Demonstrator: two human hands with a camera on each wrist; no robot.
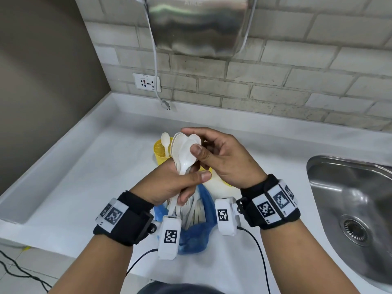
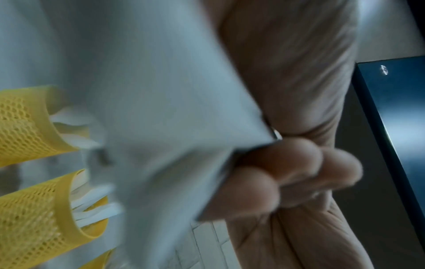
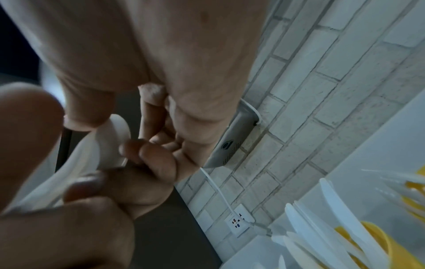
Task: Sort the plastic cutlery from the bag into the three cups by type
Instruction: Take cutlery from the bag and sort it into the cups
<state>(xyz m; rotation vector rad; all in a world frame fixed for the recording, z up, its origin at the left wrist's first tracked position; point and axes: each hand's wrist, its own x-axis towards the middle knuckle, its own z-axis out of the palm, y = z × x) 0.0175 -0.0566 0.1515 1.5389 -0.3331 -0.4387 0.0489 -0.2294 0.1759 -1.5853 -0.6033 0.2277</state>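
White plastic spoons bunched upright above the counter, bowls up, handles gripped in the left hand with fingers curled round them. Topmost spoon bowl pinched between thumb and forefinger of the right hand — other fingers loosely bent, hands close together, nearly touching. Just below, near edge of the counter: blue plastic bag, mouth open, more white cutlery handles sticking out of it. Just beyond the hands, a yellow mesh cup with a single spoon standing in it; a second yellow cup mostly hidden under the right hand. From the left wrist, yellow mesh cups holding white pieces, blurred — types not clear. From the right wrist, white knives in a yellow cup. Far right, a steel sink; on the far brick wall, a socket, a dangling plug and a metal hand dryer.
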